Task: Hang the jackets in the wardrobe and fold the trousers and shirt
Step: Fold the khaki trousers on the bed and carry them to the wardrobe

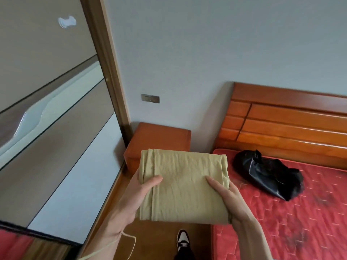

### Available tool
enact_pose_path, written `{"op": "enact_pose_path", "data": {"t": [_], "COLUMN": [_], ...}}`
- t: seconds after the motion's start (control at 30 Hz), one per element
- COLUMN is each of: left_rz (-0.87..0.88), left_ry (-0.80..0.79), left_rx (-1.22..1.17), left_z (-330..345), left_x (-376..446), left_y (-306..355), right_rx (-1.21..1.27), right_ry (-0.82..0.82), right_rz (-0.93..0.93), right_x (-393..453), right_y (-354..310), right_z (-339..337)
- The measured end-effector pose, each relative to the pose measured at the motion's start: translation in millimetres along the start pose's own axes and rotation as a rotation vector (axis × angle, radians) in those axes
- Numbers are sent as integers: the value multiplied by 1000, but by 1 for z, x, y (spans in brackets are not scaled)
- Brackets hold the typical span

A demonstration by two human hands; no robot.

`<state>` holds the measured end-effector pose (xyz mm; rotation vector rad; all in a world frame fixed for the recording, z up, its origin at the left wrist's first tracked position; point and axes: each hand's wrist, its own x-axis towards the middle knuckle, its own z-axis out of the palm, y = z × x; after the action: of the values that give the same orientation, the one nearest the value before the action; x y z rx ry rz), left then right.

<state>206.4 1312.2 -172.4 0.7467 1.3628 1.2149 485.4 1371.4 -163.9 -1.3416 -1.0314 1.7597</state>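
A folded khaki garment [183, 182], a neat rectangle of cloth, is held flat in the air between the wardrobe and the bed. My left hand [134, 196] grips its left edge with the thumb on top. My right hand [228, 199] grips its right edge the same way. A thin khaki drawstring [129, 244] dangles below my left wrist. A black jacket [268, 174] lies crumpled on the red mattress near the headboard. The wardrobe's sliding door [56, 119], brown and white with mirror-like panels, fills the left side and looks closed.
An orange wooden nightstand [159, 141] stands against the wall behind the garment. The bed with its red mattress [300, 222] and wooden headboard [291, 117] is on the right. My shoe [183, 241] stands on the wooden floor between bed and wardrobe.
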Motion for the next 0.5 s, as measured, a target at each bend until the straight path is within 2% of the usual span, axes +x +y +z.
{"op": "enact_pose_path", "data": {"t": [0.33, 0.5], "left_rz": [5, 18], "left_ry": [170, 283], "left_rx": [-91, -89], "left_z": [30, 25], "left_x": [130, 164], "left_y": [49, 66], "right_rx": [-63, -91], "right_ry": [-179, -273], "right_rz": [-17, 10], "right_x": [166, 238], "right_y": [-100, -119], "right_z": [-9, 7]}}
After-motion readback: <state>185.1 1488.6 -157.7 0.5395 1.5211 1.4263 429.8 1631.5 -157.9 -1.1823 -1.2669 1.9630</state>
